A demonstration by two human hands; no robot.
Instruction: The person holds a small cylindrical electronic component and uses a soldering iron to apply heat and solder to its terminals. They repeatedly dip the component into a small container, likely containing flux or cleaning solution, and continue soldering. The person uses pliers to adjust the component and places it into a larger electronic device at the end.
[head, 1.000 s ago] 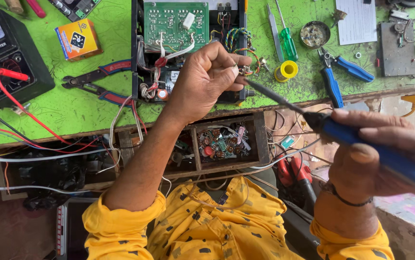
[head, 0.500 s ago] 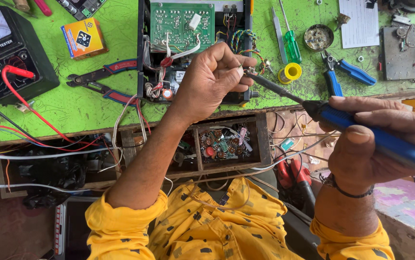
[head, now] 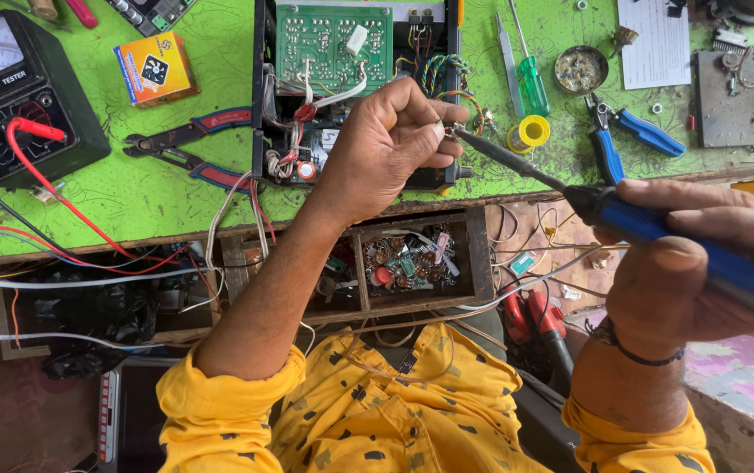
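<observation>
My right hand grips a blue-handled soldering iron, whose dark tip reaches left to the fingertips of my left hand. That hand pinches a small thin piece, too small to tell, at the iron's tip. It hovers over the lower right part of an open black electronics chassis. A green circuit board with white wires and coloured leads sits inside the chassis.
On the green bench lie red-handled pliers, a black analog meter with red probe, a yellow box, a green screwdriver, a yellow solder roll and blue cutters. A wooden drawer of small parts is open below.
My left hand and the iron's tip have stayed together at the chassis edge. The view shifted slightly; the iron's handle sits a little lower on the right.
</observation>
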